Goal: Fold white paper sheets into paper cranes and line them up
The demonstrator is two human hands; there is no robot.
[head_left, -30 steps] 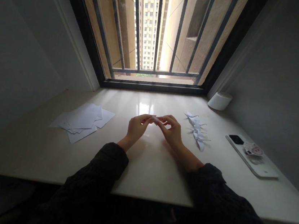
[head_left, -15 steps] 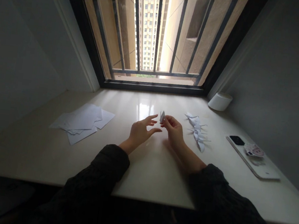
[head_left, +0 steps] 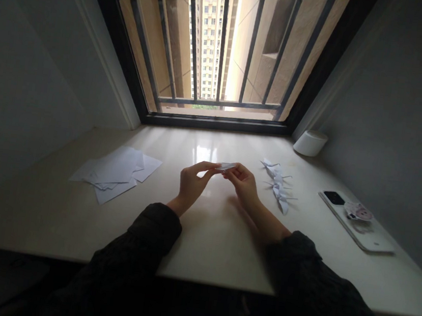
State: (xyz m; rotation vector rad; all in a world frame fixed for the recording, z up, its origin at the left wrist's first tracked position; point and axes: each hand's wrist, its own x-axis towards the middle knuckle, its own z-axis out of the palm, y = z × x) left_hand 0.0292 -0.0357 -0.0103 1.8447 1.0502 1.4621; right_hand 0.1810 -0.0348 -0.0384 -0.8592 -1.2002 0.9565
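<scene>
A small folded white paper (head_left: 227, 166) is held up between my two hands, lying nearly sideways above the white sill. My left hand (head_left: 194, 179) pinches its left end between thumb and fingers. On the other end, the fingertips of my right hand (head_left: 244, 183) are closed, covering part of it. To the right of my right hand, several folded paper cranes (head_left: 277, 184) lie in a row, overlapping one another. Off to the left is a loose pile of white paper sheets (head_left: 115, 169).
A phone (head_left: 372, 239) with a round pinkish grip lies at the right, near the wall. In the back right corner stands a white cylindrical object (head_left: 310, 143). A dark-framed window (head_left: 215, 123) with bars rises behind the sill (head_left: 218, 251).
My left hand has gone from open fingers to pinching the folded paper's left end. The paper has turned from upright to nearly level. My right hand keeps its hold.
</scene>
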